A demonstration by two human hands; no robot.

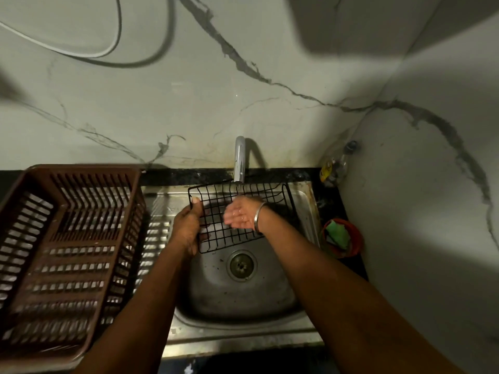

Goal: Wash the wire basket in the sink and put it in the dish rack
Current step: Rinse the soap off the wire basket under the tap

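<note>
Over the steel sink [243, 300], the left hand [189, 228] gripped the wire basket [232, 236] by its edge while the right hand [241, 215] lay open, palm up, under the faucet [239, 157].

the sink [243, 298] is dull, scuffed, stained steel. over it, the wire basket [226, 237] is thin black-coated metal wire and the tap [239, 160] is shiny chrome. left of the sink, the dish rack [81, 171] is brown plastic with a slight sheen. behind the sink, the wall [189, 103] looks smooth and marble-veined.
</note>
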